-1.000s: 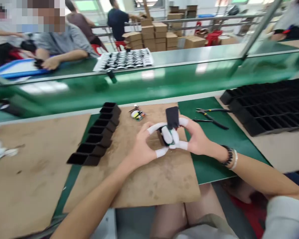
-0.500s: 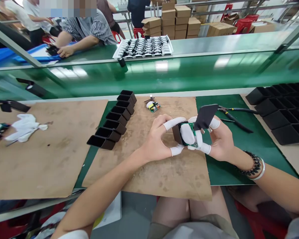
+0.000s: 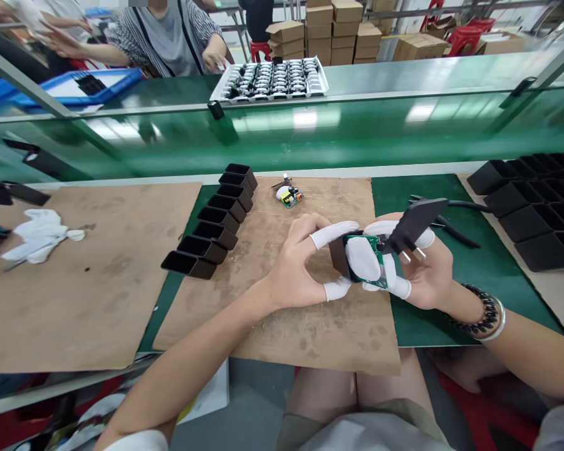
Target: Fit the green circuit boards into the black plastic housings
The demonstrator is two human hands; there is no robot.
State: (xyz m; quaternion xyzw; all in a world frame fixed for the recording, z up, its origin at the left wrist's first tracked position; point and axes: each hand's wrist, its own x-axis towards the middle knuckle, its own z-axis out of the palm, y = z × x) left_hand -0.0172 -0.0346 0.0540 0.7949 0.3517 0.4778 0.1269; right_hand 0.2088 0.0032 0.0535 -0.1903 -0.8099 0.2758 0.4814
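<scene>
My left hand (image 3: 305, 263), with white finger cots on thumb and index finger, grips a black plastic housing (image 3: 339, 255) at its outer end. My right hand (image 3: 425, 266), also in finger cots, holds a green circuit board (image 3: 380, 275) bearing a white oval pad (image 3: 364, 259). The board sits partly inside the housing's mouth. Attached at its right end is a black plug cover (image 3: 416, 222) with metal prongs, tilted up above my right palm. Another small circuit board (image 3: 290, 196) with yellow and orange parts lies beyond my hands.
A slanted row of black housings (image 3: 216, 228) stands left of the cardboard mat (image 3: 282, 338). Pliers (image 3: 455, 232) lie on the green surface at right, near more housings (image 3: 540, 219). White gloves (image 3: 40, 235) lie at left. Across the belt, a person sits by a white tray (image 3: 322, 91).
Both my hands have shifted slightly right with the board and housing, and the plug cover now shows its prongs more plainly. The person opposite has moved a hand to the white tray.
</scene>
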